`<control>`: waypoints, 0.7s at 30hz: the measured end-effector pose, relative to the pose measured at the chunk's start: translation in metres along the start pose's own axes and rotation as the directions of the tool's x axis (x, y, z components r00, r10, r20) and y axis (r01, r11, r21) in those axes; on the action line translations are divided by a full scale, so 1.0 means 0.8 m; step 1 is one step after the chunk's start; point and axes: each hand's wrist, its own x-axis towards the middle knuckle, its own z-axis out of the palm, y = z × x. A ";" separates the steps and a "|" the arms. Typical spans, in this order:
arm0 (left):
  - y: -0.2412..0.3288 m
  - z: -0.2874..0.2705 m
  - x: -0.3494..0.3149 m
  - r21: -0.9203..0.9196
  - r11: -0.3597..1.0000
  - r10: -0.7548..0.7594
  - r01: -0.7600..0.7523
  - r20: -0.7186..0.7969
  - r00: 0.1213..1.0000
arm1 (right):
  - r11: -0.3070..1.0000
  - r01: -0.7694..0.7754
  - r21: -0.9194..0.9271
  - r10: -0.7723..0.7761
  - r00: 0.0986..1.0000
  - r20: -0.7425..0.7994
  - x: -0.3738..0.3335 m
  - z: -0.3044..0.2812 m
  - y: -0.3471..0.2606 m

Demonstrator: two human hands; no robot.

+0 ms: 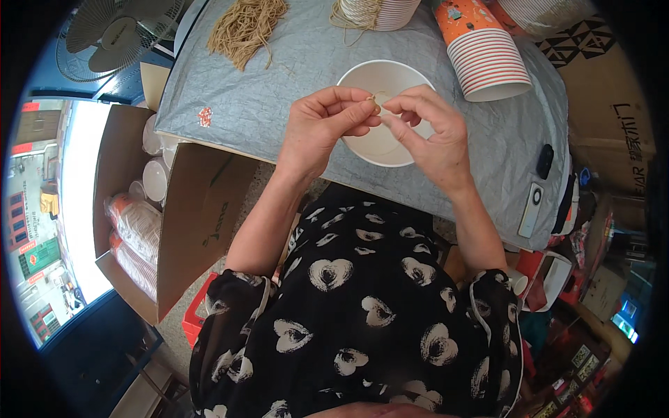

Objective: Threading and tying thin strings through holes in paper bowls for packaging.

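My left hand [319,129] is above the near side of a white paper bowl [380,150], thumb and forefinger pinched on a small loop of tan cord [377,99]. Facing it from the right is my right hand [437,136], its fingers curved and its thumb and forefinger slightly apart, close to the cord. No thing shows plainly between those right fingertips. Both hands hide part of the bowl, which stands upright on the grey-covered table [244,104].
A bundle of tan cord [245,28] lies far left. Cord-wrapped stacked bowls [380,12] and orange paper tubs [484,59] stand far back. A black object [545,161] and a white device [531,209] rest at right. Left of the table stands an open carton [198,216].
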 end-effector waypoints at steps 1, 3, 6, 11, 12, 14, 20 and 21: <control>-0.001 0.001 0.000 0.022 1.000 0.000 0.000 -0.008 1.000 | 0.999 0.017 -0.046 -0.017 1.000 -0.015 -0.003 0.003 -0.003; -0.002 0.002 0.000 0.043 0.999 0.004 -0.003 -0.004 1.000 | 0.996 0.032 -0.089 -0.034 0.999 -0.030 -0.005 0.008 -0.001; -0.002 0.005 -0.002 0.054 0.999 0.000 0.000 0.007 1.000 | 0.995 0.070 -0.074 -0.078 0.991 -0.112 -0.006 0.015 0.009; -0.005 0.005 -0.004 0.022 1.000 -0.018 0.018 0.003 1.000 | 0.974 0.175 -0.145 -0.191 0.976 -0.106 -0.006 0.016 0.017; -0.006 0.004 -0.005 0.018 1.000 -0.013 0.013 0.005 1.000 | 0.974 0.176 -0.144 -0.192 0.976 -0.104 -0.006 0.017 0.016; -0.007 0.003 -0.007 0.013 1.000 -0.008 0.008 0.005 1.000 | 0.984 0.134 -0.116 -0.147 0.983 -0.111 -0.007 0.019 0.014; -0.010 0.005 -0.009 0.014 1.000 -0.016 0.016 -0.011 1.000 | 0.991 0.119 -0.063 -0.126 0.985 -0.118 -0.010 0.022 0.016; -0.008 0.006 -0.009 0.026 0.999 -0.020 0.020 -0.008 1.000 | 0.991 0.120 -0.062 -0.127 0.985 -0.115 -0.010 0.023 0.016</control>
